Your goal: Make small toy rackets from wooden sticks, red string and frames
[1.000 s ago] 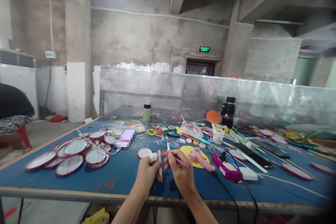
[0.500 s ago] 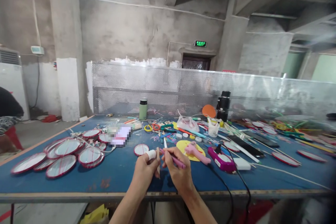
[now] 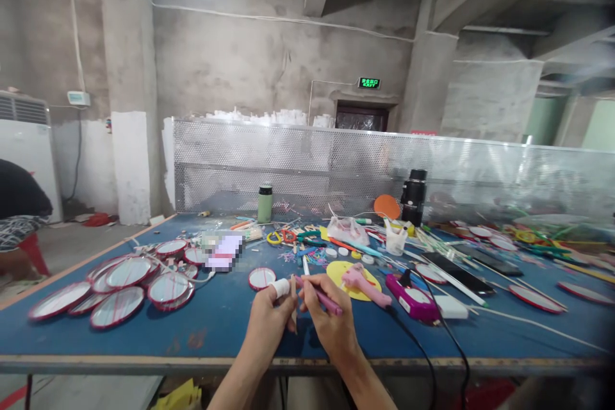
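Though off the table [image 3: 216,323], pink pen [image 3: 321,296] in right hand [image 3: 332,328]

Round discs [image 3: 120,278] left on the table [image 3: 225,320], glue gun [image 3: 368,285] right of centre

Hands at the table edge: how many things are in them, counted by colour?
White: 1, small piece atop the left hand
Tan: 1, thin stick, left hand
Pink: 1, pen, right hand
Total: 3
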The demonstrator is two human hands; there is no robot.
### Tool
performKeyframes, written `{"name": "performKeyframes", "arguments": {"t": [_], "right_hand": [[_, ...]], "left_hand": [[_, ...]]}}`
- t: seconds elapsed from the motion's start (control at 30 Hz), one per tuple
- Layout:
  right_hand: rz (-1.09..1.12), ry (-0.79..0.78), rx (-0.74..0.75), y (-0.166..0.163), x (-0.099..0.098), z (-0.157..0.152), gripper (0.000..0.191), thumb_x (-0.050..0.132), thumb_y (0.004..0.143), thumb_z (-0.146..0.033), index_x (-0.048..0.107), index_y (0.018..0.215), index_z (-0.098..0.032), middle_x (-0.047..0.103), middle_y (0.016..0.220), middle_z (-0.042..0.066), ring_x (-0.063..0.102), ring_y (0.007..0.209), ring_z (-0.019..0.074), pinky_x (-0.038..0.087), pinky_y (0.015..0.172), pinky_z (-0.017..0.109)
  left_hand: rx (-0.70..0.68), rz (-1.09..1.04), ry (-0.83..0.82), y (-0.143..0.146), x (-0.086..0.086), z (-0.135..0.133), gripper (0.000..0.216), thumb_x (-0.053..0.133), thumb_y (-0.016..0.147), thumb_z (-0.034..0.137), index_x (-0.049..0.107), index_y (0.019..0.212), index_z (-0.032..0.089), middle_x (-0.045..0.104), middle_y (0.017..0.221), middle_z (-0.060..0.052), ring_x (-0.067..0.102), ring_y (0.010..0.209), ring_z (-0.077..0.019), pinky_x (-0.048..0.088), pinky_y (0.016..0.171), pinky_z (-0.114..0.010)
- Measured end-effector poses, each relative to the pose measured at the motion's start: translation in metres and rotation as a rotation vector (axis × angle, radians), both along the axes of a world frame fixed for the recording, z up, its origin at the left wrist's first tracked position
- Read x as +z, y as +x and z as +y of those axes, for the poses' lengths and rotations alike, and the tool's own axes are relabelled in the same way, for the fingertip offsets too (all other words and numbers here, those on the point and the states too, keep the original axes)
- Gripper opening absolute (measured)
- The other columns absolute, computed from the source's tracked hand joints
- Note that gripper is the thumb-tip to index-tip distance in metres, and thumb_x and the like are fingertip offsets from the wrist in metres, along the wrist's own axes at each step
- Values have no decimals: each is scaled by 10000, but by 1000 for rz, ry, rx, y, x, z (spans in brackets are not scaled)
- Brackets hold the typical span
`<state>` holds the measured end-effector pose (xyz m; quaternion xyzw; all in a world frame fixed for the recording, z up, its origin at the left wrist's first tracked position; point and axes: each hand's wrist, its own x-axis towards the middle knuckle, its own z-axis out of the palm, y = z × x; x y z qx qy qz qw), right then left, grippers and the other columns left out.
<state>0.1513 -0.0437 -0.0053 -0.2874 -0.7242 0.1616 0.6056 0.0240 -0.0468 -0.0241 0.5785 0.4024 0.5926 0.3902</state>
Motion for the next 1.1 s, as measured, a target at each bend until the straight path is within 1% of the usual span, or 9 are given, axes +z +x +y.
{"name": "performKeyframes", "arguments": {"t": [0.17,0.37,0.47,0.7,0.93,1.1], "right_hand": [[-4,-3,-6,0,1,1,153,532,936,-258,652,894,-174,691,756,17,644,547,120,528,572,221],[-9,-5,0,0,0,1,162,528,944,-272,651,905,-173,680,746,17,638,541,121,522,561,221],[-8,-4,6,0,0,1,158,531,941,-267,651,897,-175,675,737,12,636,542,119,522,565,219],[4,-21,5,0,-1,1,146,538,932,-257,655,905,-175,680,741,11,641,543,122,522,565,221],[10,-21,2,0,0,1,152,531,942,-264,651,918,-174,690,766,18,638,549,119,525,571,220],[4,-10,10,0,-1,3,152,533,945,-266,655,915,-180,672,733,6,629,537,115,517,562,218]], "left_hand": [[9,16,-13,1,2,-1,369,604,823,504,590,697,158,498,455,46,477,404,-103,355,452,-203],[22,1,-17,2,4,-2,362,611,815,503,610,721,154,520,484,41,483,398,-102,357,434,-202],[29,-2,-19,2,4,-3,371,615,812,507,606,696,156,520,475,42,484,397,-101,355,433,-201],[6,-31,-16,2,1,0,391,624,806,533,593,711,155,535,508,35,479,393,-97,348,417,-196],[21,34,5,1,0,-1,360,578,856,488,595,716,157,513,468,40,489,411,-103,349,449,-197],[22,17,-1,1,-1,1,382,596,827,519,584,697,160,527,494,37,484,402,-99,350,439,-201]]}}
